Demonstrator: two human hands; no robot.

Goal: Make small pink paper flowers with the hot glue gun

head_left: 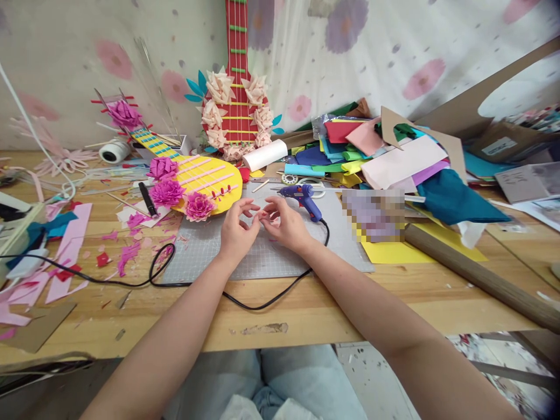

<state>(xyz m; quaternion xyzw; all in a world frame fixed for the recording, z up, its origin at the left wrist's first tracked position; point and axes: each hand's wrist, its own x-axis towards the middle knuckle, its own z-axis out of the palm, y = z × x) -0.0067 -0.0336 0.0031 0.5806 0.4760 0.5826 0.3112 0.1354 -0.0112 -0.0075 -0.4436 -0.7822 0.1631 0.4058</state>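
Observation:
My left hand (240,228) and my right hand (286,224) meet above the grey cutting mat (262,259), thumbs and forefingers pinched together. A tiny reddish bit shows between the fingertips, too small to name. Just behind my right hand, a blue glue gun (305,198) lies on the mat, its black cord (258,307) looping towards me and off to the left. Left of my hands rests a yellow paper guitar (219,175) with pink strings, small red pieces and magenta paper flowers (166,192). Neither hand touches the guitar or the glue gun.
A red paper guitar (236,111) with peach flowers leans on the curtain. Coloured paper and felt (350,140) are heaped at the back right. A brown tube (476,274) lies at the right. Pink scraps (70,251) and a black marker (147,199) lie at the left.

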